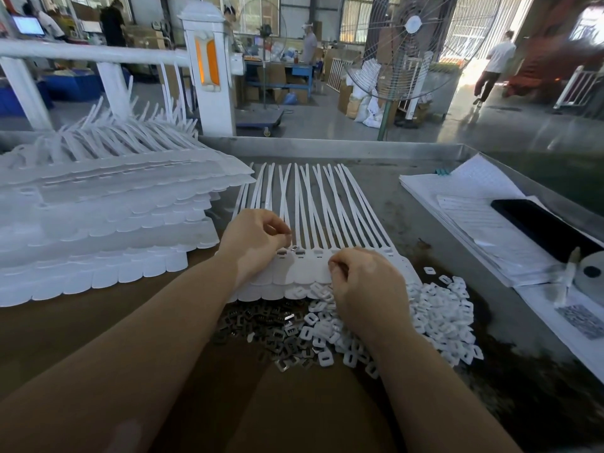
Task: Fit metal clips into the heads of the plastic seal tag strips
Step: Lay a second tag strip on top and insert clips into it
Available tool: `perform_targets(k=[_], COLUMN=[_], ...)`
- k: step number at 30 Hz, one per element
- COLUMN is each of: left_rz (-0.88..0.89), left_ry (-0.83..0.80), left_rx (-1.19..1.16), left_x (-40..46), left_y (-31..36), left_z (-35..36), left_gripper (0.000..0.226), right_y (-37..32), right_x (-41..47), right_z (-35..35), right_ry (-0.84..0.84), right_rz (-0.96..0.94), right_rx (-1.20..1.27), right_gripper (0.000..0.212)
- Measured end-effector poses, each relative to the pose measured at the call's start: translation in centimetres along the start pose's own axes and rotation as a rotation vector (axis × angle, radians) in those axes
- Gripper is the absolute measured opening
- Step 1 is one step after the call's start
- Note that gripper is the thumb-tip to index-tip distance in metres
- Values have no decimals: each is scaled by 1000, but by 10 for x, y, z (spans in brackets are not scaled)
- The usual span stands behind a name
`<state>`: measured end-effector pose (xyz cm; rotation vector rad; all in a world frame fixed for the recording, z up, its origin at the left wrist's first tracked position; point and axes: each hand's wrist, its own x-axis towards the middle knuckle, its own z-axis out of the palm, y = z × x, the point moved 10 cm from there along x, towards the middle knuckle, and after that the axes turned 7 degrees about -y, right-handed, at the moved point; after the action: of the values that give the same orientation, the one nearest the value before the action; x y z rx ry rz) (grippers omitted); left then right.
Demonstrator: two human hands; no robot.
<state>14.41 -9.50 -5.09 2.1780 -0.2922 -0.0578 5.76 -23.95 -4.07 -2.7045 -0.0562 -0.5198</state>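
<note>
The row of seal tag strips (313,223) is lying mid-worktop, heads toward the person. The left hand (255,238) is pinching a metal clip (293,248) at a head slot, seemingly seating it. The right hand (362,282) is curling on the heads; what it pinches I cannot tell. Next it looks like fetching from the clip pile (261,325) at the near edge, beside white caps (434,308)

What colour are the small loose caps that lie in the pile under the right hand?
White, seen in the head view: the caps lie beside darker metal clips.
</note>
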Motion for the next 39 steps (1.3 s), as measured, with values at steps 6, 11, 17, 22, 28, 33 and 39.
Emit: perform_targets(k=[6, 11, 17, 22, 28, 33, 39], left_rz=[22, 57, 90, 94, 99, 87, 35], left_ry=[-21, -121, -142, -128, 3, 18, -73], left_rx=[51, 187, 273, 290, 198, 76, -49], left_x=[4, 8, 10, 10, 7, 6, 5], left_y=[-1, 5, 7, 7, 9, 10, 4], left_z=[2, 16, 22, 22, 9, 4, 12], left_gripper=[7, 16, 12, 8, 10, 7, 12], right_y=[0, -1, 0, 0, 0, 1, 1], right_x=[0, 0, 0, 0, 1, 1, 0], right_z=[1, 1, 1, 1, 2, 2, 2], right_ry=[-4, -1, 1, -2, -10, -12, -5], right_rz=[-1, 0, -2, -4, -4, 4, 2], right_rx=[7, 6, 5, 3, 0, 5, 6], right_gripper=[22, 21, 21, 22, 22, 22, 22])
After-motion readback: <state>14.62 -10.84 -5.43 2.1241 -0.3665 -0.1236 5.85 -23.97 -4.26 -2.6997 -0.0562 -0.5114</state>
